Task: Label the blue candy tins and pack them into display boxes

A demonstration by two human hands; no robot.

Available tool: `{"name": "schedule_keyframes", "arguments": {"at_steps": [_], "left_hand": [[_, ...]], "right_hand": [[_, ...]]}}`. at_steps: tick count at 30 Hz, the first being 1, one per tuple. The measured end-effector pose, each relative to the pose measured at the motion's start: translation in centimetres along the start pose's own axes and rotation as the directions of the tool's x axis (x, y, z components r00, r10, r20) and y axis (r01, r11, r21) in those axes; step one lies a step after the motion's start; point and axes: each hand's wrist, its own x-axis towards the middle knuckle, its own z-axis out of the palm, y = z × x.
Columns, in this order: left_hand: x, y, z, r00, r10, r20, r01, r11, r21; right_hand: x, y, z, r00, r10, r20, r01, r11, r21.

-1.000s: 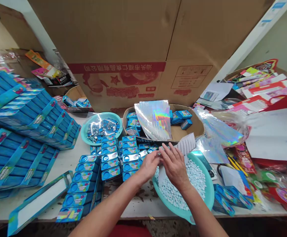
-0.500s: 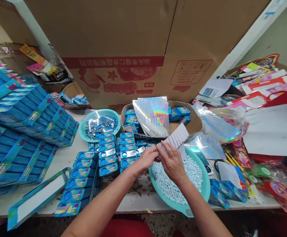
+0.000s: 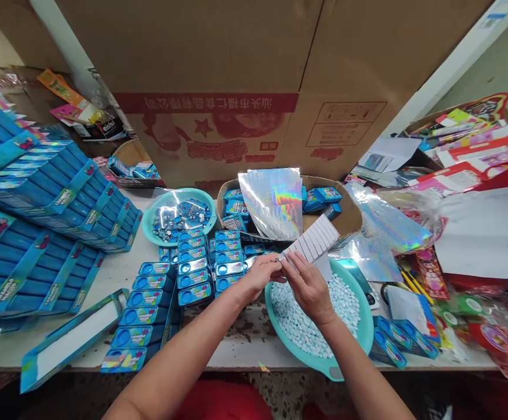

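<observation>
Both hands meet above a turquoise basin (image 3: 275, 329) of small pale-blue candies (image 3: 345, 312). Between them is a white strip with dark cross lines (image 3: 317, 240), which looks like a row of stickers and slants up to the right. My left hand (image 3: 262, 274) is closed, with its fingertips pinching the strip's lower left end. My right hand (image 3: 308, 289) grips the strip from the near side, fingers bent over its surface. A plain white sheet (image 3: 323, 267) hangs below the strip. The fingertips partly cover each other, so the exact pinch is hidden.
Rows of blue candy packs (image 3: 137, 316) stand left of the hands, near an open blue tray (image 3: 72, 341). Behind are a basin of shiny round pieces (image 3: 149, 224) and a cardboard box (image 3: 345, 224) bearing holographic sheets (image 3: 275, 201). A phone (image 3: 358, 283) lies right.
The camera view has shifted slightly. Both hands still hold the strip in nearly the same place over the basin, with only small finger movements.
</observation>
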Motion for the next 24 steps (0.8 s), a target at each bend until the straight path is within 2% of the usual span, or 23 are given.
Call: {"name": "schedule_keyframes", "arguments": {"at_steps": [5,7,8,10,12,13,16,18,20,21,22,24], "left_hand": [[0.2,-0.1,-0.4,0.999,-0.029,0.03,0.029,1.0,0.003],[0.6,-0.2,-0.4,1.0,-0.015,-0.004,0.016,0.995,0.094],[0.9,-0.2,-0.4,0.999,0.008,-0.054,0.004,0.976,0.219],[1.7,-0.1,-0.6,0.98,0.092,-0.177,0.02,0.838,0.546],[2.5,0.2,-1.1,0.945,0.189,-0.268,0.085,0.648,0.757],[2.9,0.5,-1.4,0.931,0.22,-0.291,0.111,0.59,0.8],[2.9,1.5,-2.2,0.912,0.275,-0.306,0.112,0.55,0.828],[1.9,2.3,-2.2,0.869,0.406,-0.284,0.014,0.554,0.832],[-0.1,2.9,-1.9,0.835,0.506,-0.217,-0.183,0.628,0.757],[-1.4,3.0,-1.7,0.849,0.504,-0.16,-0.283,0.689,0.667],[-2.8,3.0,-1.6,0.881,0.464,-0.092,-0.341,0.758,0.556],[-5.6,2.5,-1.5,0.939,0.344,0.005,-0.319,0.865,0.387]], "right_hand": [[0.0,-0.1,0.3,0.989,0.009,-0.145,-0.009,1.0,0.004],[0.3,-0.2,0.3,0.986,0.004,-0.168,-0.004,1.0,0.001],[0.5,-0.3,0.1,0.985,-0.003,-0.175,0.004,1.0,0.002],[0.9,-0.5,-0.9,0.981,-0.011,-0.192,0.014,1.0,0.01],[1.4,-0.8,-2.8,0.981,0.001,-0.193,0.006,0.999,0.039],[1.7,-0.9,-4.0,0.983,0.022,-0.183,-0.01,0.998,0.064],[2.7,-1.5,-7.7,0.978,0.146,-0.152,-0.125,0.982,0.144],[3.5,-2.1,-9.3,0.952,0.27,-0.145,-0.244,0.954,0.174],[4.4,-3.1,-9.8,0.911,0.393,-0.121,-0.361,0.906,0.222],[4.8,-3.7,-9.7,0.89,0.446,-0.095,-0.411,0.875,0.255],[5.2,-4.5,-9.3,0.87,0.489,-0.061,-0.453,0.843,0.291],[5.7,-6.3,-8.2,0.83,0.558,0.005,-0.525,0.777,0.349]]}}
